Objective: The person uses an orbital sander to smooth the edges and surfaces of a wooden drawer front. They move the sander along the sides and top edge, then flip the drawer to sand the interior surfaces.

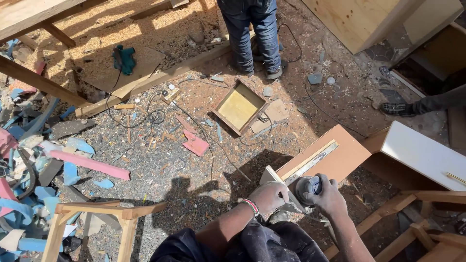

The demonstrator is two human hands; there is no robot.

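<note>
My right hand [326,194] is wrapped around the round grey and blue body of a power tool [308,186] that rests on the near end of a brown board [335,155]. My left hand [268,195], with a beaded wristband, grips the tool's pale metal base plate at the board's near-left corner. A metal straightedge [313,162] and a pale wooden strip lie along the board in front of the tool.
A person in jeans [255,34] stands at the top; another person's shoe [395,109] shows at right. A small wooden box [240,106], cables, a green power tool [124,59], pink and blue scraps, a white panel [424,153] and wooden frames surround me on the sawdust floor.
</note>
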